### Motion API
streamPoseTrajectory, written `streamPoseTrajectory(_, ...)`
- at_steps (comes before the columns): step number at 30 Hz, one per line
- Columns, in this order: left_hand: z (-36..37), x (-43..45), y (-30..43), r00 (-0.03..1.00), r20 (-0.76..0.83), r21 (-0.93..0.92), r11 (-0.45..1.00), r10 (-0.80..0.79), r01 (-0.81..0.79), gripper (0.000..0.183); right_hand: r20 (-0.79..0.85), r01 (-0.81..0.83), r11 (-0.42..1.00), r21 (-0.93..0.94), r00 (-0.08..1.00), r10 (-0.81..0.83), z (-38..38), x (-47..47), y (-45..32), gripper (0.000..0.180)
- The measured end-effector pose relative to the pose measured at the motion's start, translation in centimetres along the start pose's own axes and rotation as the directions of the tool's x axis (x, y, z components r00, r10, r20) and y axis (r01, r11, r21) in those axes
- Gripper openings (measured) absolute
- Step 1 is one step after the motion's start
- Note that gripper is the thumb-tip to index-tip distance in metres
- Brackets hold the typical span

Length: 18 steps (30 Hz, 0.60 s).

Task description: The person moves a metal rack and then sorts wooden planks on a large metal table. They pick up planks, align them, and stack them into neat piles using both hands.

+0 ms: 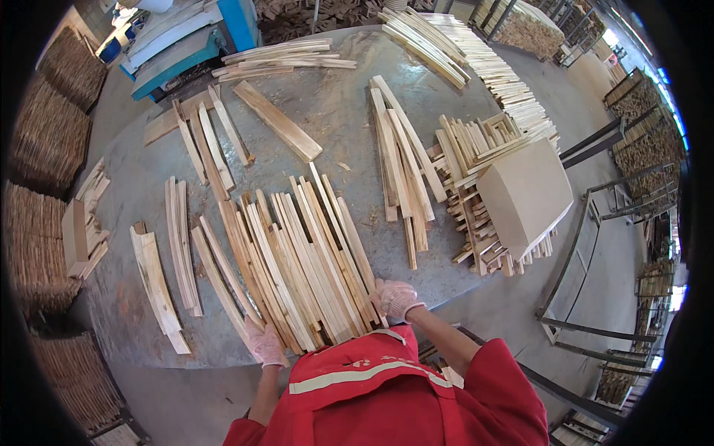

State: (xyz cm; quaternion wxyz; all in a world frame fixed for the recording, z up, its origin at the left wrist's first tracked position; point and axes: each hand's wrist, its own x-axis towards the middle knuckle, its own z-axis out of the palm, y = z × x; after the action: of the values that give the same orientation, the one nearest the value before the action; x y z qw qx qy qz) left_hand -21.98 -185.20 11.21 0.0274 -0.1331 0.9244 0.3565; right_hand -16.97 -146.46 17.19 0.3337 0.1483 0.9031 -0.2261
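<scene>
A row of long wooden strips (301, 262) lies side by side on the grey metal tabletop (346, 145), its near ends at my red apron. My left hand (264, 341), in a pale knit glove, is at the near end of the row's left side, closed around the ends of narrow strips (223, 279) that splay out to the left. At the row's right edge, my right hand (397, 298), gloved likewise, rests against the near end of the outermost strip; its fingertips are partly hidden, so I cannot tell whether it grips the wood.
Loose strips lie left (183, 245) and right (399, 167) of the row, with a wide board (279, 120) beyond. A brown cardboard piece (524, 195) covers stacked wood at the right. A blue machine (178, 61) stands beyond the table; metal frames (574, 262) stand to the right.
</scene>
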Motion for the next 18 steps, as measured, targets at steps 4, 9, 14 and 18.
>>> streamPoseTrajectory(4,0.1,1.1,1.0,0.995,0.096,0.151,0.989,-0.019,0.005,0.069,0.040,0.211,0.973,0.097,0.976,-0.216,0.1,0.3,2.4,0.029)
streamPoseTrajectory(9,-0.1,1.3,1.0,0.994,0.065,-0.095,0.991,-0.089,0.095,0.065,0.274,0.362,0.932,-0.018,0.898,-0.343,4.2,4.8,5.0,0.029)
streamPoseTrajectory(14,-1.1,2.0,4.1,0.920,0.310,-0.284,0.900,-0.241,0.332,0.058,0.111,0.299,0.950,-0.092,0.951,-0.288,-2.6,5.0,3.0,0.032)
streamPoseTrajectory(18,-0.2,2.1,0.9,0.932,0.229,-0.332,0.878,-0.279,0.345,0.052,-0.733,-0.053,0.997,-0.056,0.680,-0.005,-11.2,8.5,3.0,0.046)
